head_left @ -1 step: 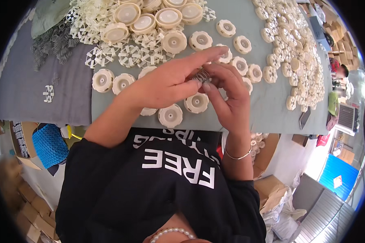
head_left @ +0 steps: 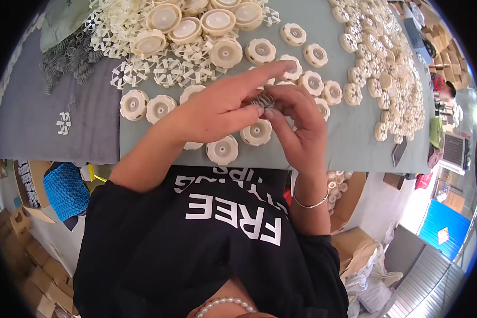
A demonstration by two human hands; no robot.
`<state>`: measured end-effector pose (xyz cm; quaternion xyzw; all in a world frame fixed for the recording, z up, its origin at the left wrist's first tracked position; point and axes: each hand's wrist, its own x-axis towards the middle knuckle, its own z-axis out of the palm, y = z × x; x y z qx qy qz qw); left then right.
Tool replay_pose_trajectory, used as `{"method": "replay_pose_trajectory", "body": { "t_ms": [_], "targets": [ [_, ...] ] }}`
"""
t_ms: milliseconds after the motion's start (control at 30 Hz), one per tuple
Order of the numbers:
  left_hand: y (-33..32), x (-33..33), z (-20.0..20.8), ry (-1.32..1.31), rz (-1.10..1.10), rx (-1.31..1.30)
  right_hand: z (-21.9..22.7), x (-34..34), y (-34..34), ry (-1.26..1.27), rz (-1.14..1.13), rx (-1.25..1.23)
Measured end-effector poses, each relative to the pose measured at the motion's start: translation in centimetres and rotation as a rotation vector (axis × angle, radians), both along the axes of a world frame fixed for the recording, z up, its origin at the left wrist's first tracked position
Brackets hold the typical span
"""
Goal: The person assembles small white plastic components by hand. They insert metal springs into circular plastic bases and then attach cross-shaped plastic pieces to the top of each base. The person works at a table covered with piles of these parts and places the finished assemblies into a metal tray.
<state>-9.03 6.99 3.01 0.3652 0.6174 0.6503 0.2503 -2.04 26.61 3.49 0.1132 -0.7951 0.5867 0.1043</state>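
Above the table's near part, my left hand (head_left: 212, 110) and my right hand (head_left: 301, 116) meet at metal coil springs (head_left: 262, 99). The fingertips of both pinch the coils; how many springs there are I cannot tell. My left index finger stretches out over them. Round cream plastic caps (head_left: 222, 150) with a recessed centre lie around and beneath my hands, some partly covered by them. White spoked plastic pieces (head_left: 169, 72) lie beyond my left hand, at the edge of a larger heap.
Larger cream rings (head_left: 217, 21) sit on the far heap. A tangle of dark springs (head_left: 71, 58) lies at far left, near a single white spoked piece (head_left: 63, 123). Many assembled cream caps (head_left: 387, 79) spread along the right. Below the table edge stands a carton of caps (head_left: 350, 199).
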Motion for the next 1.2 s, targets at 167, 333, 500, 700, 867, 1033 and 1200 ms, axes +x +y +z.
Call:
{"method": "replay_pose_trajectory", "body": {
  "t_ms": [167,333,500,700,867,1033,1200],
  "targets": [
    [-0.6,4.6,0.6,-0.093,0.202,0.009,-1.3,4.1,0.1,-0.256,-0.023,-0.505],
    [-1.5,7.9,-1.8,-0.140,0.366,0.056,-3.3,7.0,-0.3,-0.339,0.064,-0.620],
    [-3.2,7.4,-3.6,-0.914,0.186,0.142,-3.1,6.6,-0.2,0.546,-0.122,0.305],
    [-3.7,8.2,-3.3,-0.847,0.246,0.171,-2.1,4.9,1.7,0.038,-0.102,0.341],
    [-3.8,7.8,-3.6,-0.809,0.223,0.196,-2.3,3.8,0.0,-0.024,0.002,0.622],
    [-4.8,7.4,-3.8,-0.718,0.302,0.131,-1.9,3.3,-0.2,-0.055,0.049,0.645],
    [-5.5,6.4,-3.4,-0.660,0.363,0.093,-1.5,3.1,0.4,-0.121,0.037,0.630]
  ]
}}
